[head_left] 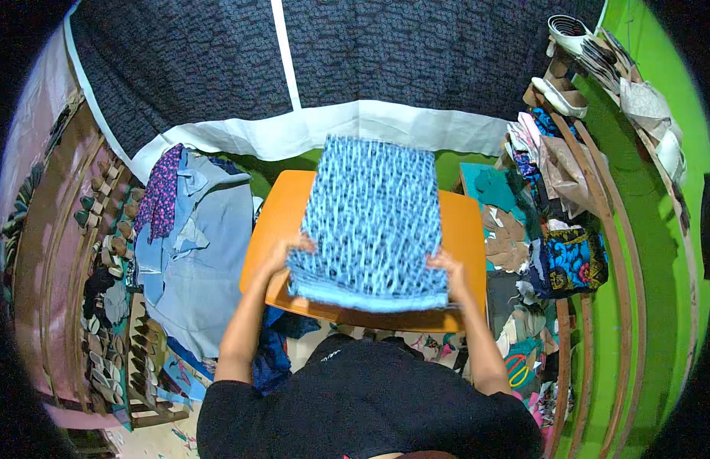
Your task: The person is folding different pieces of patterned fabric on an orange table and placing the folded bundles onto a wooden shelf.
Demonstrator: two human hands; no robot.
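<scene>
A folded cloth [378, 214] in light blue with a dark speckled pattern lies lengthwise over an orange table [463, 222]. Its near end is a stack of several layers, slightly smeared by motion. My left hand [290, 251] grips the cloth's left side close to the near end. On the opposite side, my right hand [448, 269] has its fingers closed on the right edge. Parts of the fingers of both hands are hidden by the fabric.
Grey-blue fabric [205, 252] and a purple floral cloth [161, 191] are heaped at the left. Shoe forms fill a left rack [102, 336]. Fabric scraps [504, 233], scissors with red and yellow handles [517, 370] and a floral bag [573, 260] are at the right. A dark curtain [416, 61] hangs behind.
</scene>
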